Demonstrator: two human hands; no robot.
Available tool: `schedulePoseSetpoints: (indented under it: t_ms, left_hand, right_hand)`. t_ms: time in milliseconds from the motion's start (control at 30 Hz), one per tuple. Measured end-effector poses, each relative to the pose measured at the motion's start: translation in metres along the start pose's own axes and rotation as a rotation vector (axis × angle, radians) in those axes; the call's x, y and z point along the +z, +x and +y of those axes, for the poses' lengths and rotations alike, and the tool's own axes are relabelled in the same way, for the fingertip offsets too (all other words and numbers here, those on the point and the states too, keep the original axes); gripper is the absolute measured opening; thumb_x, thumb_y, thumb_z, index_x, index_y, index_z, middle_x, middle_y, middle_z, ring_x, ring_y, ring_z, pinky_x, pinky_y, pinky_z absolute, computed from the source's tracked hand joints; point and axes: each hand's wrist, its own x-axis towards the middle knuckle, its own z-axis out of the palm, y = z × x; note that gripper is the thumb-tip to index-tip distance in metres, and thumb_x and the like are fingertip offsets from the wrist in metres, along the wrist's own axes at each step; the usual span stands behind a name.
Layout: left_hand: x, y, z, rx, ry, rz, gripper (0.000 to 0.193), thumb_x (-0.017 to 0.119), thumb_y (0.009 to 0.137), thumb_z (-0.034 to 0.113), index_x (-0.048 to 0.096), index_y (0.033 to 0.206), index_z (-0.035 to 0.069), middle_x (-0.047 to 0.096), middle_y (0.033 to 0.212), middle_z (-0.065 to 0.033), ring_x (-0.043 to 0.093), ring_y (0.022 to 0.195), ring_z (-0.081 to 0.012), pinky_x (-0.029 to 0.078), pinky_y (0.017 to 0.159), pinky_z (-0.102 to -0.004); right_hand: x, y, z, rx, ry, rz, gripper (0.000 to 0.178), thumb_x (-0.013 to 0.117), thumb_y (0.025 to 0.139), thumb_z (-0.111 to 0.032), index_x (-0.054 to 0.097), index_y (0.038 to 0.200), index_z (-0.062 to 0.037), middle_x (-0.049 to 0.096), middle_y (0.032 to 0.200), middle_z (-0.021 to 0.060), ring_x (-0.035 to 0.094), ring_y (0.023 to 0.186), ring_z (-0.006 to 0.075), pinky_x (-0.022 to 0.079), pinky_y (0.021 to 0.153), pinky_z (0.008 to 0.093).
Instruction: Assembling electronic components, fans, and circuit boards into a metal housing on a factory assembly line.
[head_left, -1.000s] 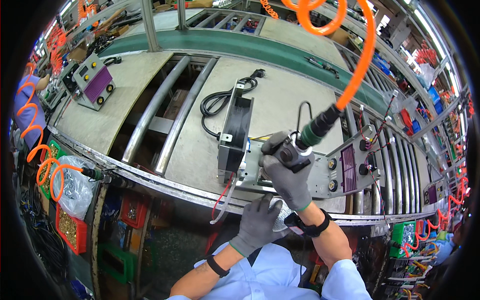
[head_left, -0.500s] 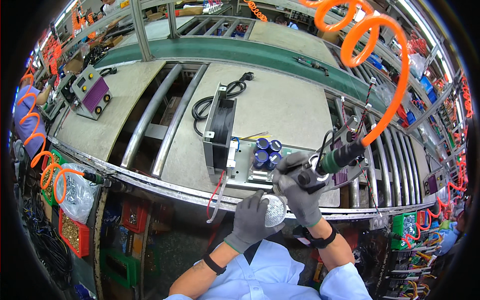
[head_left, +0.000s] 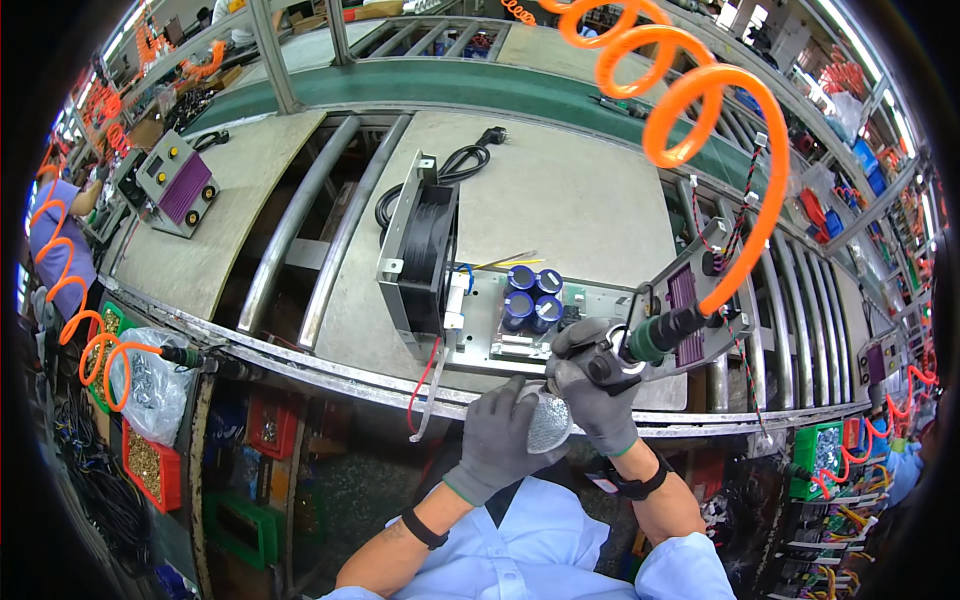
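Note:
My left hand (head_left: pixel 493 437), in a grey glove, grips a small round dish (head_left: pixel 549 424) whose shiny contents are too small to name. Close beside it, my gloved right hand (head_left: pixel 600 398) is wrapped round a black and silver air tool (head_left: pixel 606 366). A green coupling (head_left: pixel 655 337) joins that tool to an orange coiled hose (head_left: pixel 776 170). The tool's tip is hidden by my fingers. Just beyond both hands lies an open metal chassis (head_left: pixel 480 352) with a black fan (head_left: pixel 432 245), several blue capacitors (head_left: pixel 533 298) and a purple-grilled panel (head_left: pixel 690 300).
The chassis rests on a pale board (head_left: pixel 580 190) over a roller conveyor (head_left: pixel 300 230). A finished-looking metal case (head_left: pixel 178 190) stands at left. Red bins (head_left: pixel 155 465) and green bins (head_left: pixel 818 455) of small parts flank me. A green belt (head_left: pixel 400 95) runs behind; another person (head_left: pixel 62 230) is far left.
My right hand and the tool have shifted slightly left and lower, and the hose coils have swung left. The dish stays in my left hand, its face more tilted.

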Motion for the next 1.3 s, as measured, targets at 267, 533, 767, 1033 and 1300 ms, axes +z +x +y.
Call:
schedulePoseSetpoints:
  t_ms: [267,533,767,1033,1300]
  left_hand:
    - [-0.001,-0.001,0.0,0.007,0.023,-0.022,0.064,0.087,0.069,0.056,0.067,0.109,0.01,0.06,0.133,-0.0205,0.061,0.112,-0.0355,0.05,0.09,-0.0481]
    - [-0.003,-0.001,0.001,0.011,-0.005,-0.037,0.063,0.086,0.071,0.057,0.069,0.111,0.011,0.059,0.134,-0.021,0.061,0.112,-0.0359,0.05,0.09,-0.0493]
    - [-0.001,-0.004,-0.003,-0.009,0.021,-0.077,0.072,0.085,0.067,0.063,0.07,0.116,0.013,0.06,0.135,-0.0207,0.059,0.108,-0.0373,0.049,0.09,-0.0505]
    - [-0.001,-0.003,-0.003,-0.002,0.051,-0.085,0.078,0.083,0.068,0.066,0.07,0.124,0.014,0.061,0.133,-0.0196,0.059,0.108,-0.0356,0.048,0.091,-0.0486]
    - [-0.002,0.0,-0.002,-0.012,0.049,-0.115,0.074,0.081,0.074,0.062,0.067,0.126,0.011,0.059,0.134,-0.0189,0.059,0.11,-0.0338,0.048,0.088,-0.0486]
  right_hand:
    - [-0.005,0.0,0.006,-0.074,-0.105,-0.139,0.038,0.062,0.08,0.013,0.055,0.115,-0.0016,0.062,0.104,0.0123,0.064,0.078,0.0135,0.055,0.062,0.0276]
    - [0.0,0.004,0.0,-0.144,-0.204,-0.1,0.031,0.066,0.079,0.011,0.061,0.108,-0.0002,0.068,0.094,0.0107,0.068,0.08,0.0151,0.057,0.064,0.0276]
    - [-0.005,0.054,-0.045,-0.264,0.037,0.097,0.026,0.066,0.083,0.01,0.065,0.107,0.0021,0.069,0.087,0.008,0.066,0.072,0.0121,0.054,0.059,0.0264]
    - [-0.014,0.141,-0.028,-0.32,-0.08,0.246,0.025,0.065,0.082,0.012,0.063,0.101,-0.0033,0.068,0.08,0.0079,0.061,0.056,0.0097,0.046,0.044,0.0244]
    - [-0.024,0.154,-0.008,-0.347,-0.131,0.192,0.025,0.065,0.079,0.011,0.062,0.099,-0.0023,0.068,0.087,0.0071,0.066,0.069,0.0128,0.055,0.061,0.0271]
